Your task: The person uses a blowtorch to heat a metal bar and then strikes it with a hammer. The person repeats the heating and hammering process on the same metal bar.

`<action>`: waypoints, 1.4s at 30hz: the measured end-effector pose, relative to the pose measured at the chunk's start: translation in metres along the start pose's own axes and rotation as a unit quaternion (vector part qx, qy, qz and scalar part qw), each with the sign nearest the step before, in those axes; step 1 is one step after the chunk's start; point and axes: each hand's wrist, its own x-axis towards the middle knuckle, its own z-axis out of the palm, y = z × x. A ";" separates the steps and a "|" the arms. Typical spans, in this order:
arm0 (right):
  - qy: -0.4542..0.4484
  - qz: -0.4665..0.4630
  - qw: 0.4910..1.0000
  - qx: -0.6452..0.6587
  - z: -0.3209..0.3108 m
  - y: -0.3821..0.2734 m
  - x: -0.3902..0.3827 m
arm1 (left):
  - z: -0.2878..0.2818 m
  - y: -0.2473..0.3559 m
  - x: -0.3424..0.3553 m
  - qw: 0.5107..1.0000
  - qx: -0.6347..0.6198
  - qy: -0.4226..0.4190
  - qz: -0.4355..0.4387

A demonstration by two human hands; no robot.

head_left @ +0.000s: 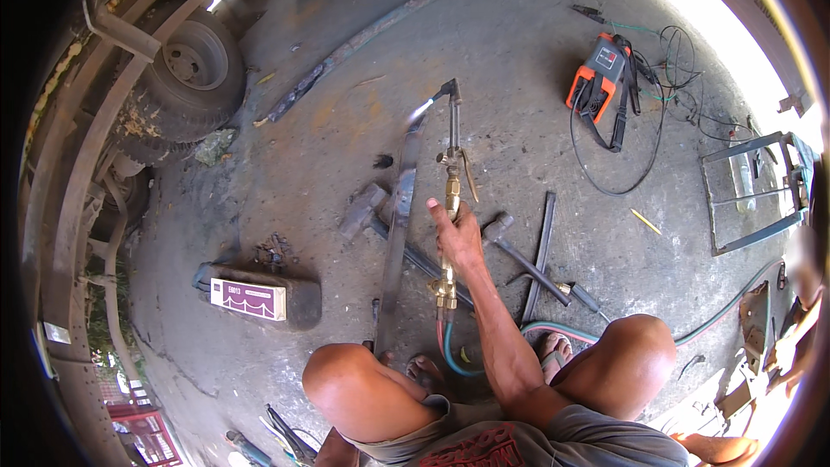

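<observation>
My right hand (461, 240) is closed around the brass handle of a cutting torch (453, 183), thumb along its side. The torch stands out ahead of me, its bent head turned left, and a bright flame (421, 110) burns at the tip. That flame meets the far end of a long flat steel bar (400, 233) lying on the floor. A red and a teal hose (447, 346) run from the torch's base. Beside the bar lies a sledgehammer (365, 210), its handle passing under the bar and torch. I do not see my left hand.
Right of my hand lie a hammer (523, 259), a narrow steel bar (540, 251) and an electrode holder (584, 296). An orange-grey welding machine (596, 78) with cables stands farther off. At left are an electrode box (248, 298) and a truck wheel (186, 65). Another person (800, 320) is at the right edge.
</observation>
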 end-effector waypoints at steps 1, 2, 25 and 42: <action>-0.001 0.003 1.000 -0.001 -0.001 -0.002 -0.001 | 0.000 0.000 0.000 1.000 0.001 0.003 0.000; -0.002 0.005 1.000 -0.003 -0.002 -0.004 -0.003 | 0.000 0.001 0.001 1.000 0.000 0.004 0.003; 0.029 0.023 0.999 -0.005 -0.030 0.003 0.009 | 0.000 0.026 0.009 0.997 0.048 0.038 0.052; -0.020 0.085 0.972 0.219 -0.031 0.006 0.007 | 0.029 0.033 0.019 0.992 0.046 0.027 0.118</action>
